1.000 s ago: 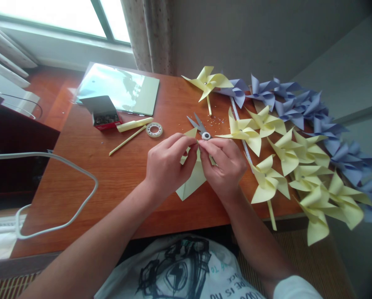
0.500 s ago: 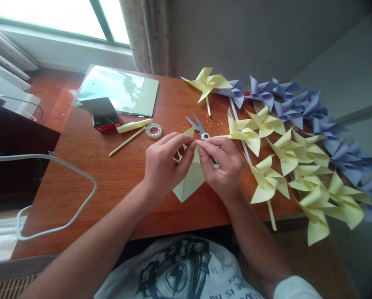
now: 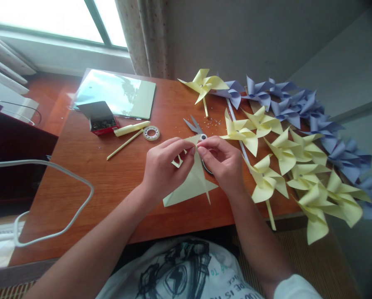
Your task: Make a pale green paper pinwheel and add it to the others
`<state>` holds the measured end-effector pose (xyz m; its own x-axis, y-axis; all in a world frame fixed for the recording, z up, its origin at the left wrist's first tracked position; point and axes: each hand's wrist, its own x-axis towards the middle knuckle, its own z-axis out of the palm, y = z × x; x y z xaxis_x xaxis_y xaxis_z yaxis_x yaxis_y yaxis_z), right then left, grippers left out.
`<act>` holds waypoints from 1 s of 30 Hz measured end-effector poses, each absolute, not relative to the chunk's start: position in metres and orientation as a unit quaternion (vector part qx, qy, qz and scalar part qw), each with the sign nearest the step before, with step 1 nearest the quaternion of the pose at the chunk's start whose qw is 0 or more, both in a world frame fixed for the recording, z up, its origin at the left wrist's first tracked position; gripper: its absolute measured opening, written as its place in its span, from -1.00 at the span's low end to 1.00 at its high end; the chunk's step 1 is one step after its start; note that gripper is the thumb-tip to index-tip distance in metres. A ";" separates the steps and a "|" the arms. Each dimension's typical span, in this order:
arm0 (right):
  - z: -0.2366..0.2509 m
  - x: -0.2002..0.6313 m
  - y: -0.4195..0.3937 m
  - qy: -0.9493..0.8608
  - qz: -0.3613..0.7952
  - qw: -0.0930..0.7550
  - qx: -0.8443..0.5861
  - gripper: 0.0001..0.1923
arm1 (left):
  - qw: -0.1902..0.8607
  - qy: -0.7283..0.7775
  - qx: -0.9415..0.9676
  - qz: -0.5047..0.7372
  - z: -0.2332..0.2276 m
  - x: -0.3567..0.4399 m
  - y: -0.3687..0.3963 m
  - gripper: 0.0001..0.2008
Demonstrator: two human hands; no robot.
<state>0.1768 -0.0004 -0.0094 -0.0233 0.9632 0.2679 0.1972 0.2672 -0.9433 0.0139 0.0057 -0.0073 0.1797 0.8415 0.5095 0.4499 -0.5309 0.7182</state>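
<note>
The yellow paper (image 3: 190,185) hangs between the left hand (image 3: 164,168) and right hand (image 3: 223,164), both pinching its top.

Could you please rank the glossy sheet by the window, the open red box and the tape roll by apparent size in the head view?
1. glossy sheet
2. red box
3. tape roll
All lie at similar distance, so the order seems reliable.

Over a wooden table (image 3: 105,182), the left hand (image 3: 162,168) and right hand (image 3: 223,164) pinch the top corner of a pale yellow cut paper square (image 3: 190,185), with scissors (image 3: 196,128) just behind and finished yellow pinwheels (image 3: 285,160) and purple pinwheels (image 3: 301,108) to the right.
</note>
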 end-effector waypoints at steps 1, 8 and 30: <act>-0.010 0.177 0.000 -0.606 0.384 0.511 -0.474 -0.95 | 0.210 0.435 0.741 0.466 -0.007 0.014 0.006 -0.90; -0.012 0.178 0.002 -0.596 0.412 0.509 -0.466 -0.93 | 0.220 0.436 0.738 0.466 -0.006 0.014 0.005 -0.90; -0.011 0.207 -0.001 -0.666 0.167 0.380 -0.620 -0.89 | 0.281 0.451 0.691 0.490 -0.005 0.009 0.010 -0.93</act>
<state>0.2071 -0.0007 -0.0113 0.0567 0.9528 0.2984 0.6989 0.1756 -0.6933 0.0087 0.0099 -0.0055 0.1128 0.8987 0.4237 0.3479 -0.4352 0.8304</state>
